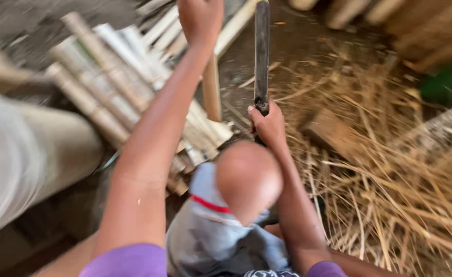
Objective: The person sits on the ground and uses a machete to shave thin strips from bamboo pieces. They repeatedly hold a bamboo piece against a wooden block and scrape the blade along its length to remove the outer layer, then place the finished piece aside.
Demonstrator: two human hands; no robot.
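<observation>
The right hand (268,125) is wrapped tight around the handle of a long dark blade (261,51), a machete by the look of it, which points straight up and away from the person. The left hand (200,18) is stretched out ahead at the top edge of the view, closed over the upper end of an upright bamboo stick (211,87); the fingers themselves are partly cut off, so the exact grip is hard to make out. The stick stands just beside the blade, to its left.

The person's bare knee (247,177) pushes up between the two forearms and hides the ground below the blade hand. Left of the stick lies a bundle of cut bamboo poles (100,77), at least four, blurred. A thick pale roll (26,154) fills the left edge. To the right, a heap of dry split strips (390,190) covers the dirt floor, too many to count, with a wooden block (331,133) half buried in it.
</observation>
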